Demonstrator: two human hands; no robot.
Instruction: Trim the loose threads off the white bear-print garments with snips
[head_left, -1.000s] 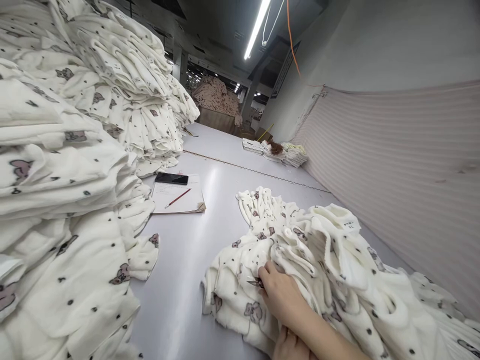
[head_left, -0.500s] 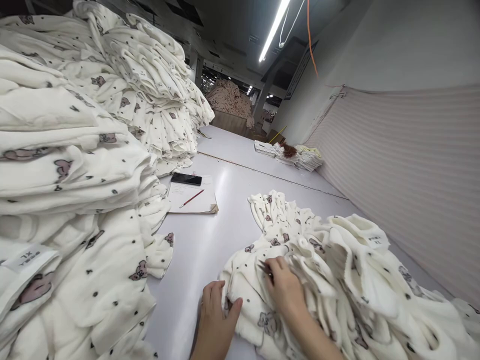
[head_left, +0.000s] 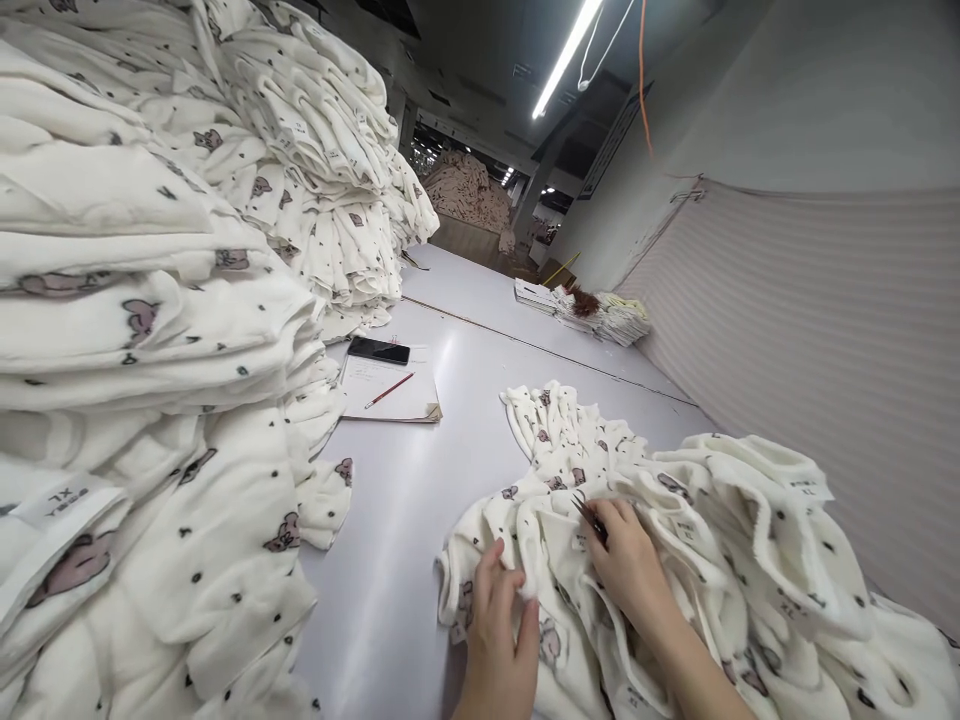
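Small dark thread snips sit in my right hand, its fingers closed round them and the thin blades pointing up and left. Under that hand lies a heap of white fleece garments with a bear-like print, dark dots and white XL labels. My left hand rests at the near left part of the same heap, fingers apart and touching the fabric. Whether the blades touch any thread, I cannot tell.
A tall pile of matching garments fills the left side. Between the piles lie a paper pad, a black phone and a red pencil. Paper bundles lie farther back, near a striped cloth along the right.
Both hands have moved right over the heap, the right one carrying the snips. The garment folds under them have shifted and opened, showing more labels. The view has tilted slightly.
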